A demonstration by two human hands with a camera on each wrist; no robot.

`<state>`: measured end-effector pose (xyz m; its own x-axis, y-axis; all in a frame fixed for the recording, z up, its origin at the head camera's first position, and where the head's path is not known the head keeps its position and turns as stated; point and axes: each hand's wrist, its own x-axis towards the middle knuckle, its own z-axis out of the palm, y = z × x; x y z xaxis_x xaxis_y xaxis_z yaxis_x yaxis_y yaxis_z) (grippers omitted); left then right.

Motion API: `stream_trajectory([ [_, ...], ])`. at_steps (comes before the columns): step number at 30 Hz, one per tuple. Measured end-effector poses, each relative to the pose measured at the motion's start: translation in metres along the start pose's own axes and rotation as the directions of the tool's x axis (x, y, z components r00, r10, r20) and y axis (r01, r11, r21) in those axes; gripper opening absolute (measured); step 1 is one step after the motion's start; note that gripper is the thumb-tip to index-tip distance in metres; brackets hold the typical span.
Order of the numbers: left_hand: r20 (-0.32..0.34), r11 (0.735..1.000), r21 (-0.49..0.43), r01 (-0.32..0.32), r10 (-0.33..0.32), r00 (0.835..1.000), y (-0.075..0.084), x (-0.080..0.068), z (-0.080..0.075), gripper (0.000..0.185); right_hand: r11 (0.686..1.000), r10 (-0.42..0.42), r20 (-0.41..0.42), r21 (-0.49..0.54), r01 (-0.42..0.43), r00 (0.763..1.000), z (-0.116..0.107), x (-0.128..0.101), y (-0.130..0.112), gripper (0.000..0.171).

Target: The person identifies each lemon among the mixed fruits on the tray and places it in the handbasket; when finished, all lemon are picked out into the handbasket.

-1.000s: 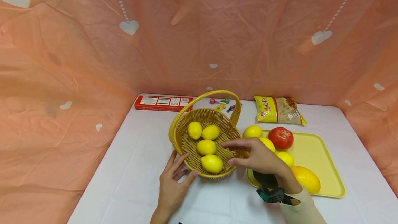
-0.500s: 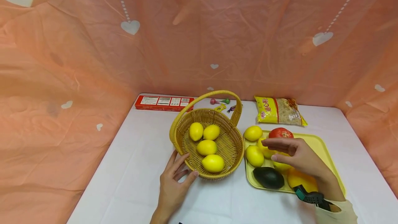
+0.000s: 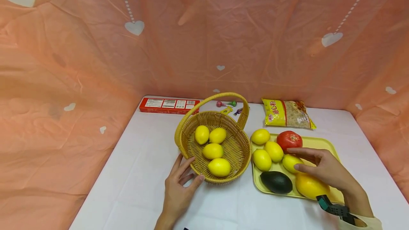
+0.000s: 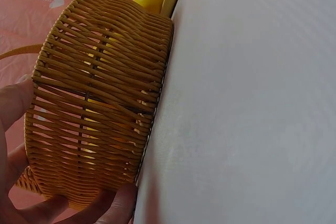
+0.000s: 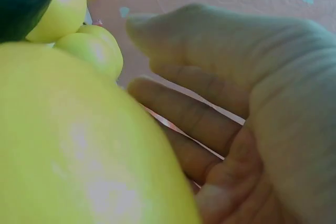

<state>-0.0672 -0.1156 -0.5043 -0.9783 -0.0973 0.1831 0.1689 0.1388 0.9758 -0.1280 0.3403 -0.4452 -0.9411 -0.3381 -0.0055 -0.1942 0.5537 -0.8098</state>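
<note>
left hand [image 3: 178,192] rests on the white table [image 3: 140,173] at the near left wall of the basket [image 3: 238,152], fingers spread and nearly straight, tips against the weave — the left wrist view shows fingertips [image 4: 119,203] touching the wicker base, nothing gripped. the basket stands upright, handle arched over its far half, and holds four lemons [image 3: 213,151] in a loose cluster, two at the far side, two nearer.

right hand [image 3: 326,168] hovers over the yellow tray [image 3: 326,144], thumb and fingers apart and only lightly bent — released, holding nothing. its fingertips are just beside a lemon on the tray [image 3: 290,162]; whether they touch it cannot be told. the right wrist view shows the palm open above the mango [image 5: 79,145], with pale lemons beyond.

on the tray: two more lemons toward the left edge, a red tomato [image 3: 289,140] at the far side, a dark avocado [image 3: 276,182] at the near edge, the mango [image 3: 310,186] just right of it and under the right hand. one lemon [image 3: 260,136] lies at the tray's far left corner, seemingly on the rim.

behind: a red box [image 3: 169,105] at the far left, a yellow packet [image 3: 287,113] at the far right, small coloured items between them behind the basket handle. a pink cloth with white hearts [image 3: 134,27] surrounds the table.
</note>
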Motion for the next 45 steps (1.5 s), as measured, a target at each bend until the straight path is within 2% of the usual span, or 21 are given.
stream_trajectory([
  [6,0.000,1.000,-0.004,-0.002,0.002,1.000,0.000,0.000,0.000,0.064,0.995,0.070,-0.002,-0.064,-0.070,0.998,-0.003,-0.001,0.005,0.044],
  [10,0.000,1.000,-0.006,-0.002,0.002,1.000,-0.001,0.000,0.000,0.064,0.979,0.132,-0.035,-0.152,-0.136,0.991,-0.001,-0.001,0.008,0.049],
  [15,-0.002,1.000,-0.005,-0.005,0.005,1.000,-0.002,0.000,0.000,0.064,0.955,0.170,-0.067,-0.234,-0.181,0.983,0.003,0.000,0.008,0.053],
  [21,-0.006,1.000,-0.008,-0.011,0.011,1.000,-0.002,0.000,0.000,0.064,0.940,0.230,-0.054,-0.248,-0.236,0.972,0.005,0.004,0.004,0.058],
  [25,-0.006,1.000,-0.010,-0.007,0.007,1.000,-0.002,-0.001,0.000,0.064,0.939,0.229,-0.063,-0.248,-0.237,0.972,0.002,0.002,0.001,0.057],
  [29,-0.004,1.000,-0.011,-0.003,0.003,1.000,-0.002,-0.001,0.000,0.064,0.960,0.174,-0.071,-0.212,-0.185,0.982,-0.003,0.001,-0.007,0.053],
  [35,-0.001,1.000,-0.008,0.000,0.000,1.000,-0.002,0.000,-0.001,0.064,0.998,0.006,-0.044,-0.068,-0.009,0.999,-0.004,0.006,-0.027,0.047],
  [40,-0.003,1.000,-0.004,-0.002,0.002,1.000,-0.002,0.000,0.000,0.064,0.991,-0.126,-0.028,0.038,0.127,0.992,0.008,0.020,-0.046,0.044],
  [45,-0.007,1.000,-0.001,-0.004,0.003,1.000,-0.003,0.000,0.000,0.064,0.971,-0.213,0.028,0.119,0.208,0.977,0.026,0.041,-0.061,0.042],
])
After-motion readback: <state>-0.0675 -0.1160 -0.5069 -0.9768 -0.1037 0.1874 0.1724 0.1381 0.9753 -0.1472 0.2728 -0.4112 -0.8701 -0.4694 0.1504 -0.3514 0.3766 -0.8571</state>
